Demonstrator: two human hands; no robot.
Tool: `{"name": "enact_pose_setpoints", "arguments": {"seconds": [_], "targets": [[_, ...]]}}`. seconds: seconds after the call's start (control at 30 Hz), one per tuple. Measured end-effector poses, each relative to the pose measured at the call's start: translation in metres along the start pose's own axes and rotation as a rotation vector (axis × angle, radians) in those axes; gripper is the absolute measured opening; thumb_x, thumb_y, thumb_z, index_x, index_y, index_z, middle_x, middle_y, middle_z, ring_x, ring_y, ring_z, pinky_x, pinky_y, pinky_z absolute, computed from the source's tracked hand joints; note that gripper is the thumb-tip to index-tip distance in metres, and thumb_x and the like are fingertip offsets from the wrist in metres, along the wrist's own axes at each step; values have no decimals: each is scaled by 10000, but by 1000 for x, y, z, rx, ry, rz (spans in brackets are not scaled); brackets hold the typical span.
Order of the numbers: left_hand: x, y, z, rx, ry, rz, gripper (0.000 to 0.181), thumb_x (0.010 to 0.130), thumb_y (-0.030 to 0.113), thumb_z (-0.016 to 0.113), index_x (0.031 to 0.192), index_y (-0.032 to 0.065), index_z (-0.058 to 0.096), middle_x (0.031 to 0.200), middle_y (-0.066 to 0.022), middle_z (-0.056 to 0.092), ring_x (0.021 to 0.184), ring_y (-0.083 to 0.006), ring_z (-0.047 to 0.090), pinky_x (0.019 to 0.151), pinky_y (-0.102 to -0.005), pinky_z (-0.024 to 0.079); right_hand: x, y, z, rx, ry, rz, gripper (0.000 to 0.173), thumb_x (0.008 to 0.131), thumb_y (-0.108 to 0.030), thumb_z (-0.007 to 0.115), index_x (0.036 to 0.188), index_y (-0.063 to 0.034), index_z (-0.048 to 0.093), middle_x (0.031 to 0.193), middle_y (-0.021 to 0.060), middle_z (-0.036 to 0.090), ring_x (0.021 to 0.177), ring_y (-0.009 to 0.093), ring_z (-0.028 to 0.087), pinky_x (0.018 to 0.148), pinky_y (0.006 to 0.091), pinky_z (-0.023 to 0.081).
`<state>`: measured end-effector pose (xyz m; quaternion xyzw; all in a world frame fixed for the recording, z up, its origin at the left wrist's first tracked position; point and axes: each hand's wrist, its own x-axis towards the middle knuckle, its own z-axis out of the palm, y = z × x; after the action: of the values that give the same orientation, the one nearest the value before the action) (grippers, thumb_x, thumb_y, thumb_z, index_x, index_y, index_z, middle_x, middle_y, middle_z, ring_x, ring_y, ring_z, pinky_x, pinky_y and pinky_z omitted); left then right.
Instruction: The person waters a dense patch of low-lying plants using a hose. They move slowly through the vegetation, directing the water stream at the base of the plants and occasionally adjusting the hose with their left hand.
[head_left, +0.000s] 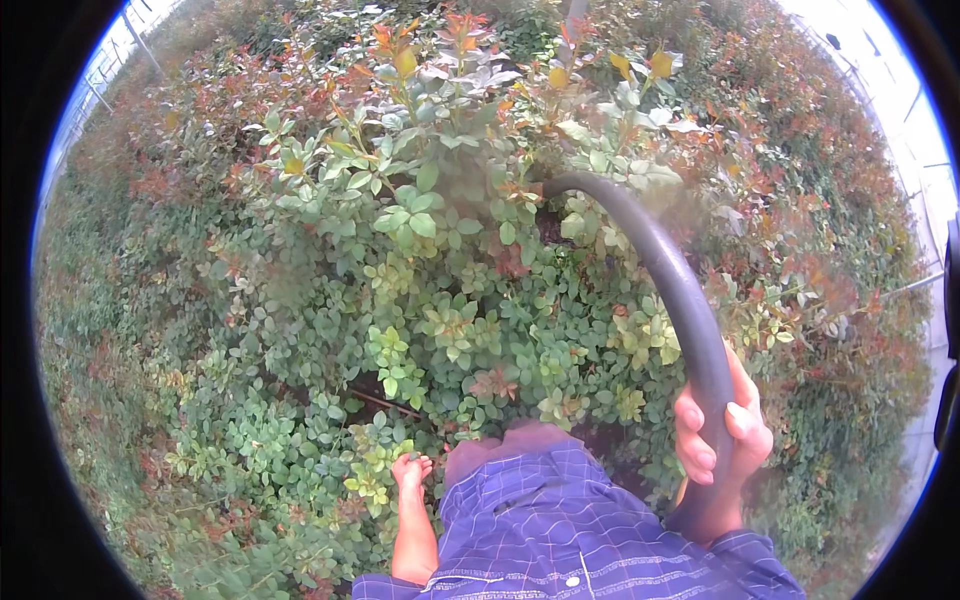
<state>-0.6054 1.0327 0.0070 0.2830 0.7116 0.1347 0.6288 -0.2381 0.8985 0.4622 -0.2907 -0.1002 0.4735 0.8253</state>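
A thick black hose (670, 276) is gripped in my right hand (724, 427), whose fingers and thumb wrap around it. From the hand it rises and arches forward to the left, and its far end runs in among rose bushes (420, 210). What comes out of that end cannot be made out. My left hand (412, 471) hangs low beside my body with its fingers loosely bent, near some pale green leaves (369, 472). Nothing plainly shows in it.
Dense foliage with reddish young shoots (461, 34) surrounds me on both sides. A thin brown stem (386, 403) lies in a dark gap before me. A grey post (576, 19) stands at the back. Pale greenhouse sheeting (919, 150) borders the right. Smudges blur parts of the view.
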Motion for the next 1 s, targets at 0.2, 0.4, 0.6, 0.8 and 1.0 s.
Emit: {"name": "enact_pose_setpoints", "arguments": {"seconds": [0.2, 0.4, 0.6, 0.8, 1.0], "targets": [[20, 16, 2, -39, -30, 39, 162, 802, -46, 453, 943, -3, 518, 777, -110, 612, 613, -170, 618, 492, -253, 529, -3, 10, 10, 63, 57, 26, 688, 801, -41, 499, 1352, -12, 90, 821, 287, 489, 469, 259, 538, 331, 317, 448], [39, 42, 2, 17, -93, 4, 127, 839, 22, 500, 949, -25, 543, 772, -111, 610, 615, -164, 602, 517, -249, 514, -15, 43, 33, 102, 40, 17, 680, 806, -28, 473, 1341, 10, 55, 871, 328, 480, 494, 296, 541, 360, 349, 456], [75, 70, -19, 84, -240, 3, 307, 840, 35, 486, 1126, -67, 443, 759, -118, 618, 591, -171, 610, 491, -246, 500, -19, 101, 77, 124, -19, -22, 662, 807, -12, 437, 1341, 13, 48, 921, 347, 473, 542, 324, 554, 399, 373, 473], [118, 86, -82, 58, -302, 6, 381, 835, 27, 484, 1184, -91, 390, 732, -119, 616, 565, -165, 602, 470, -235, 489, -5, 169, 130, 47, -48, -78, 595, 820, -8, 408, 1328, 24, 98, 925, 340, 478, 514, 286, 540, 391, 353, 478], [136, 123, -170, -26, -222, -16, 310, 820, 15, 480, 1114, -65, 425, 702, -115, 610, 535, -156, 592, 436, -228, 478, 17, 220, 180, -81, -62, -90, 589, 844, -43, 440, 1331, 6, 113, 887, 289, 491, 432, 198, 473, 309, 284, 418]]}}
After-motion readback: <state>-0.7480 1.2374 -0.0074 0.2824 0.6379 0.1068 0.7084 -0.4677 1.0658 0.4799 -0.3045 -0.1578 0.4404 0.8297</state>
